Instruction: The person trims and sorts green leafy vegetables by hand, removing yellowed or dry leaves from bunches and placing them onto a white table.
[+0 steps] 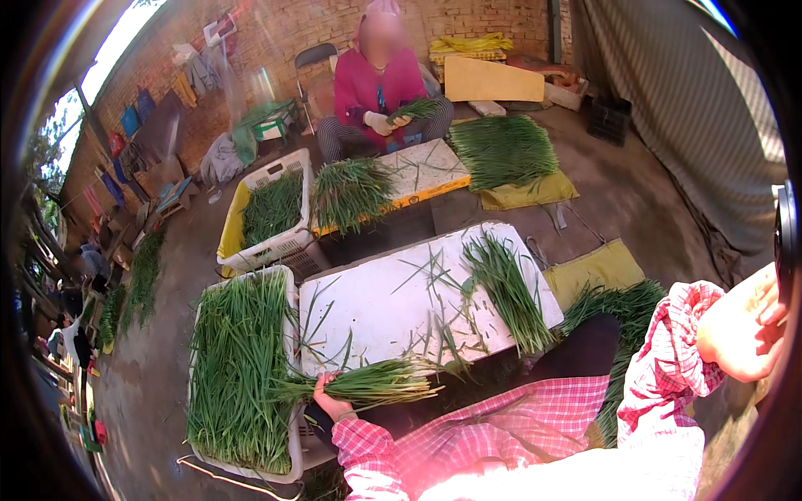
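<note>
My left hand (332,399) is closed round a bunch of garlic chives (376,384), held level over my lap at the near edge of a white board (376,301). The leafy tips point left, toward a white crate (294,422) heaped with chives (238,376); the pale stem ends point right. My right hand (743,330) is raised at the far right, its fingers curled against a dark, pale-rimmed object (784,242) cut off by the picture's edge. Whatever those fingers grip is hidden. Another bunch of chives (510,292) lies on the board's right end, with loose leaves scattered beside it.
Across from me a seated person (380,92) in gloves holds chives behind a second board (430,167). A second crate (288,242) stands left of that board. Chive piles (501,150) lie on yellow sacking (530,192) at the right; more chives (614,313) lie beside my leg.
</note>
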A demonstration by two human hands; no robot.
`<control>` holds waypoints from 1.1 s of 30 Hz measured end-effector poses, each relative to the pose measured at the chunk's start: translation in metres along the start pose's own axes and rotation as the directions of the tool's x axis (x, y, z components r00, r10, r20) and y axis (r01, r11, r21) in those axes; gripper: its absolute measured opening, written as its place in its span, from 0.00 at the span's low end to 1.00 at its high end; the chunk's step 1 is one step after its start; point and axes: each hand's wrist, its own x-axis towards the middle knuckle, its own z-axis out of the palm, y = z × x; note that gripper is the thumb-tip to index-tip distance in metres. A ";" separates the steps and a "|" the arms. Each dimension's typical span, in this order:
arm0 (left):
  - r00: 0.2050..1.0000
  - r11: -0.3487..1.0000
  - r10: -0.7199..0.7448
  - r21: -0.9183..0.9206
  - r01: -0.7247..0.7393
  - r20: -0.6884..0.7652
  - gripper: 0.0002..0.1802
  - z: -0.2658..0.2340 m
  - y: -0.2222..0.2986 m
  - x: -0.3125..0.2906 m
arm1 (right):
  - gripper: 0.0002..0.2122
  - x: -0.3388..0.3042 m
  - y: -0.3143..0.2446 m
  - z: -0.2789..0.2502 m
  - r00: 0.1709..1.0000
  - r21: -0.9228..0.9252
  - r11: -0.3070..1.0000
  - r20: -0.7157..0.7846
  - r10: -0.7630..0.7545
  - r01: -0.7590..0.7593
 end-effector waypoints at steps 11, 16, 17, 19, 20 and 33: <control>0.964 0.984 -0.022 -0.164 0.068 0.265 0.06 0.065 0.004 -0.022 | 0.06 -0.298 -0.003 0.056 0.054 -0.439 0.261 0.429 0.901 -0.860; 0.901 0.991 -0.057 -0.083 0.103 0.429 0.09 0.105 0.002 -0.033 | 0.11 -0.333 -0.031 0.075 0.014 -0.623 0.459 0.584 0.812 -0.633; 0.895 0.998 -0.062 0.012 0.063 0.441 0.12 0.116 0.003 -0.038 | 0.10 -0.337 -0.034 0.079 -0.046 -0.651 0.429 0.580 0.813 -0.626; 0.859 0.993 -0.076 0.120 0.018 0.506 0.12 0.130 0.000 -0.049 | 0.10 -0.333 -0.038 0.085 -0.239 -0.634 0.172 0.509 0.827 -0.754; 0.837 0.986 -0.090 0.167 -0.001 0.540 0.13 0.134 -0.004 -0.053 | 0.10 -0.337 -0.039 0.083 -0.231 -0.605 0.128 0.478 0.847 -0.786; 0.775 0.896 -0.178 0.426 -0.127 0.606 0.12 0.161 -0.031 -0.101 | 0.20 -0.382 -0.042 0.076 -0.601 -0.242 -0.554 0.419 0.681 -0.796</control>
